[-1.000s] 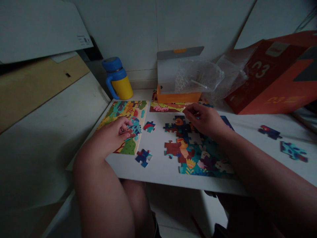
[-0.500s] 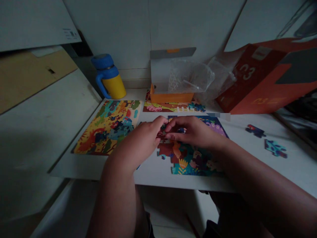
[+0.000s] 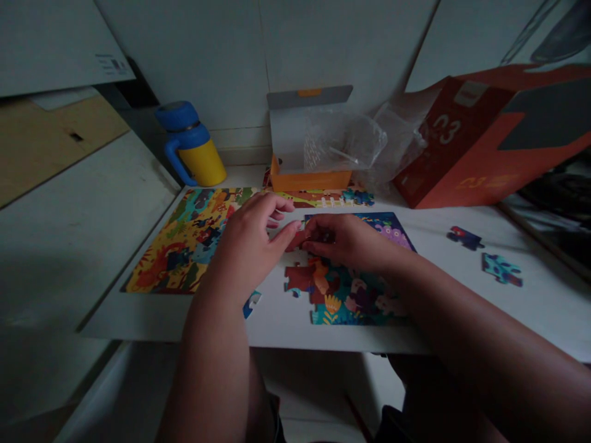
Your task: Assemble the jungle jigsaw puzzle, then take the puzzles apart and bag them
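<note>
My right hand [image 3: 346,241] is closed in a pinch on a reddish-brown puzzle piece [image 3: 294,242], whose edge shows left of the fingertips. It is held above the left side of a partly assembled jigsaw puzzle [image 3: 335,301] with animals and plants on dark blue and teal. To its left, my left hand [image 3: 253,237] hovers with thumb and fingers apart. The left thumb tip is close to the piece; contact cannot be made out. Under the left wrist lies a blue and white puzzle piece [image 3: 252,304]. My right hand and forearm hide part of the puzzle.
A yellow jigsaw puzzle [image 3: 161,261] lies left. Behind are a blue and yellow bottle [image 3: 194,147], an opened orange box [image 3: 311,180] with clear plastic [image 3: 369,138], and a third puzzle [image 3: 309,198]. At right stand a large orange box [image 3: 475,147] and two loose pieces [image 3: 465,237].
My left hand has moved away from the right fingertips, up and to the left, and its fingers have spread. My right hand stays pinched over the puzzle. The view has shifted slightly.
</note>
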A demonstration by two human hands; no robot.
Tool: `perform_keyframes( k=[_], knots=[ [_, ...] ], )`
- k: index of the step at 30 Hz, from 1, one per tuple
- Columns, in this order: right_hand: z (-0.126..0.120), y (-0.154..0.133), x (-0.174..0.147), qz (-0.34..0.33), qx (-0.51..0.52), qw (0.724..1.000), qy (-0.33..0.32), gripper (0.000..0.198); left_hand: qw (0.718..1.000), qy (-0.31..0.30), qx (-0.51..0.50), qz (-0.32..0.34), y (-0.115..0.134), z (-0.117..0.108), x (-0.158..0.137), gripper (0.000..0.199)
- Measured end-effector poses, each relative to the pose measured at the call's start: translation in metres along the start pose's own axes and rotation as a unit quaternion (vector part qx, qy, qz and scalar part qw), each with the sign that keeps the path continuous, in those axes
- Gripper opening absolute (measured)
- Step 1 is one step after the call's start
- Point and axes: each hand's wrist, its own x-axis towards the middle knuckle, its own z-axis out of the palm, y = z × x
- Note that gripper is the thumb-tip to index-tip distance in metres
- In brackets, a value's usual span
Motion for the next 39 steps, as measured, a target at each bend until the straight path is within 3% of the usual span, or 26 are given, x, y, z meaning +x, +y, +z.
perform_keyframes(
  k=[6,12,20,39],
  knots=[
    [0.002,0.007,0.004,0.071,0.165,0.984,-0.013,0.020,0.996,-0.064,-0.020,-0.052,-0.011,0.000,0.000,0.009],
    [0.000,0.001,0.003,0.048,0.047,0.998,-0.010,0.022,0.985,-0.141,-0.045,-0.084,-0.022,0.003,-0.002,0.006],
    [0.004,0.006,0.003,0.055,-0.077,0.996,-0.009,0.015,0.973,-0.201,0.019,-0.108,-0.025,0.002,-0.005,0.007],
    [0.004,0.002,0.003,0.048,-0.168,0.984,-0.013,0.013,0.973,-0.199,0.072,-0.088,-0.023,0.009,-0.007,0.006]
  ],
)
